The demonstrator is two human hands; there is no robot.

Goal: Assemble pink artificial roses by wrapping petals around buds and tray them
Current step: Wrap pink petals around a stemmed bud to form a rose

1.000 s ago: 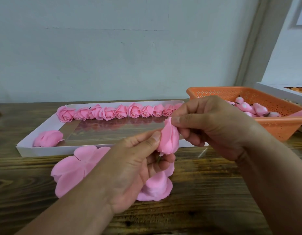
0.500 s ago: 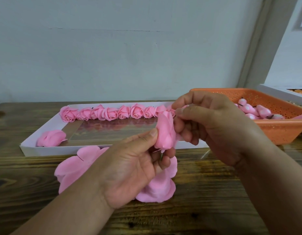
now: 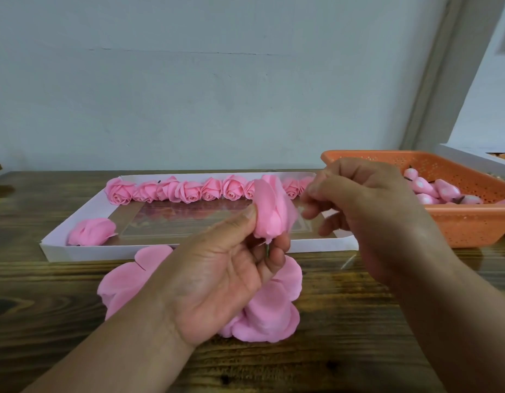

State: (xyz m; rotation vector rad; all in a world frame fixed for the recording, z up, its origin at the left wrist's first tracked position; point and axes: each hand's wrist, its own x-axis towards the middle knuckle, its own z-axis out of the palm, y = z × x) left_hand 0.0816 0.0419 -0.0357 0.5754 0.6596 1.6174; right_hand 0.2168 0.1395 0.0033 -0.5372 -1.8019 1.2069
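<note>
Two hands [image 3: 217, 268] on soft pink bud [image 3: 271, 214]

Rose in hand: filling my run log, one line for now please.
left hand: holds rose | right hand: pinches petal | tray: roses rowed

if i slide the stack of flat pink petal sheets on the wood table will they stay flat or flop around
The flat pink petal sheets look thin and soft; their lobed edges curl where they overlap, so they would probably droop when lifted. They seem very light, so a push may bunch or scatter them rather than slide the pile whole. The left hand hides part of the pile.
</note>
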